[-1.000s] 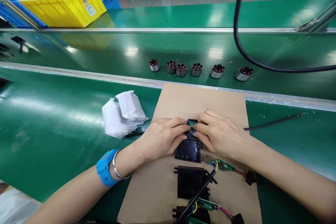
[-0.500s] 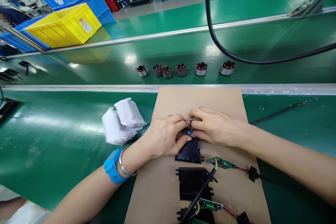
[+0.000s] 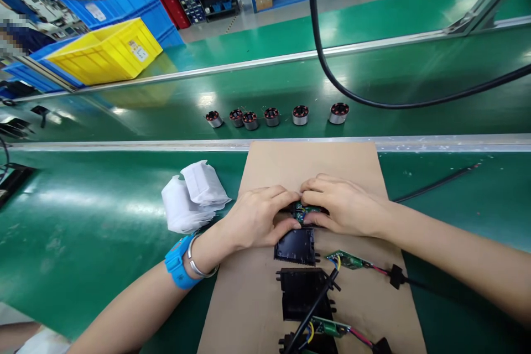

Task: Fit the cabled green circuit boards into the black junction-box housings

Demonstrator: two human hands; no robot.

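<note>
Holding a green circuit bd [image 3: 300,214] btwn slightly parted fingers & thumbs, L hand [image 3: 255,218] & R hand [image 3: 346,206] meet over cardboard [image 3: 311,163], w/ black housing [image 3: 295,247] just nearside of them, white pouches [image 3: 181,206] left on counter [image 3: 99,221].

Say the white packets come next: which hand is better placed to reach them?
Probably the left hand: the white packets lie on its side, farther from the right hand. Both hands are busy at a green circuit board, though.

The right hand [image 3: 340,206] partly hides the circuit board [image 3: 299,214]; the lowest black casing [image 3: 327,345] is cropped below.
</note>
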